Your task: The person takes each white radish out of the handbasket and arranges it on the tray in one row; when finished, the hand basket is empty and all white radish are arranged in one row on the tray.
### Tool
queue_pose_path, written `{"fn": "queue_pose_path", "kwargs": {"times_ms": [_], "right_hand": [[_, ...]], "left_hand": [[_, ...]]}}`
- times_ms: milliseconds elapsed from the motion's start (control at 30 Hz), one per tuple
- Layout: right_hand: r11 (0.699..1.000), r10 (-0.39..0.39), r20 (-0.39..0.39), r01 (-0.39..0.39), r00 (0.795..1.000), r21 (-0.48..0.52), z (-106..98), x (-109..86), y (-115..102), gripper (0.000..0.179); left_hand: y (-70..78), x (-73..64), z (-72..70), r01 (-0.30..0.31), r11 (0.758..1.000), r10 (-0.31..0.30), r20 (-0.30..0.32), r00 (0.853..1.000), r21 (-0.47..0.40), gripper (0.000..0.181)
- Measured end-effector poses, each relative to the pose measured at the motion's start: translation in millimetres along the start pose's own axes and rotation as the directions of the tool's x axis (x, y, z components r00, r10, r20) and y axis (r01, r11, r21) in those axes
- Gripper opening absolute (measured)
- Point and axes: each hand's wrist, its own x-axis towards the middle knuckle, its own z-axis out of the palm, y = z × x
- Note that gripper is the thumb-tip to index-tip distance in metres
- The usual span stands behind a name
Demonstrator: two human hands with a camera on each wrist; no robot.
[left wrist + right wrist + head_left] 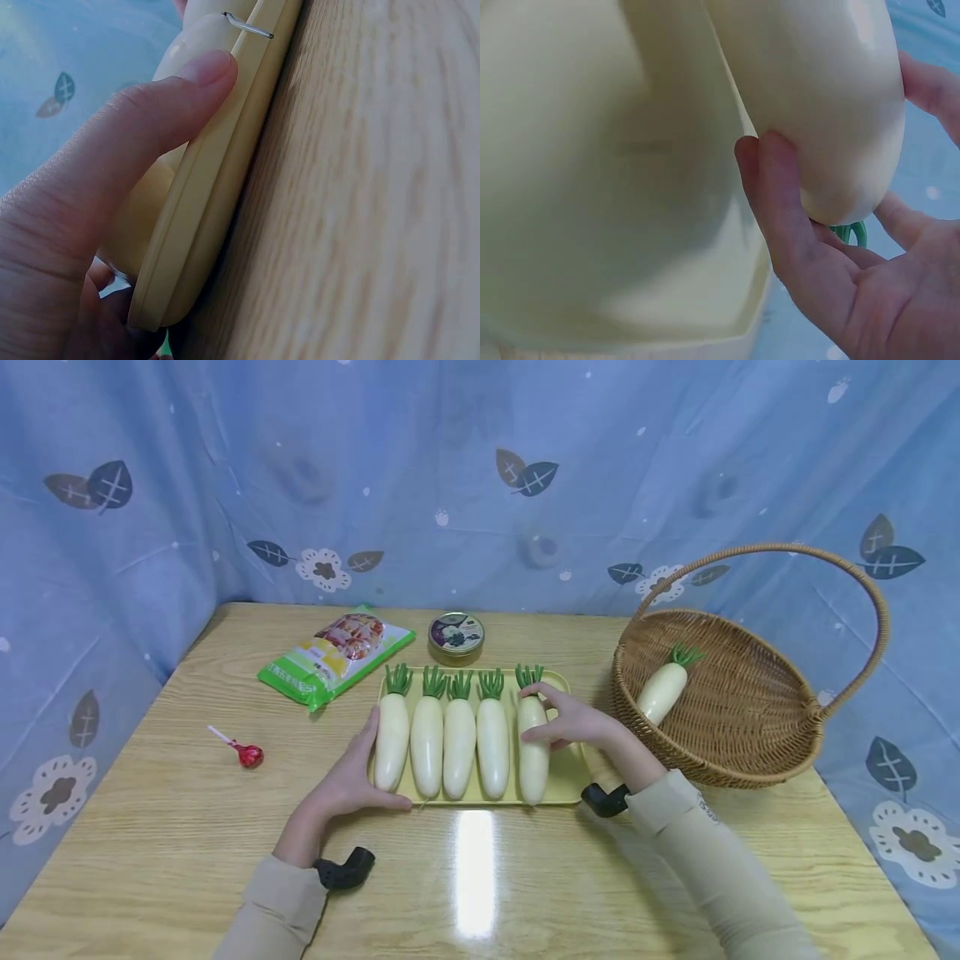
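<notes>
In the head view, a pale yellow tray (pixel 572 781) bears several white radishes with green tops, side by side. My right hand (pixel 576 720) grips the rightmost white radish (pixel 533 768), thumb on one side and fingers on the other. That radish (pixel 817 90) fills the upper part of the right wrist view, its green top mostly hidden behind it. At the tray's front left corner, my left hand (pixel 347 781) holds the rim, next to the leftmost radish (pixel 392 739). The left wrist view has the thumb pressed on the tray's edge (pixel 214 176).
A wicker basket (pixel 738 693) with a tall handle stands at the right, one radish (pixel 663 692) inside. Behind the tray are a round tin (pixel 456 635) and a green-and-white food bag (pixel 341 656). A red lollipop (pixel 250 756) lies at the left.
</notes>
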Motion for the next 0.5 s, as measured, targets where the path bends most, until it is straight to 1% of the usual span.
{"fn": "queue_pose_path", "kwargs": {"times_ms": [133, 300, 500], "right_hand": [[1.000, 0.023, -0.013, -0.023, 1.000, 0.009, 2.6, 7.1, 1.9, 0.069], [0.998, 0.058, -0.024, -0.058, 0.998, -0.005, 5.3, 14.5, 4.0, 0.070], [0.998, 0.057, -0.019, -0.058, 0.998, -0.029, 7.9, 19.5, 5.3, 0.069]], "left_hand": [[-0.3, 0.0, 0.2, 0.002, 1.000, -0.002, -0.002, 1.000, -0.003, 0.143], [-2.9, 0.2, 1.0, 0.000, 1.000, 0.000, -0.001, 1.000, -0.001, 0.143], [-5.7, 0.6, 1.4, 0.000, 1.000, 0.000, -0.002, 1.000, -0.003, 0.143]]}}
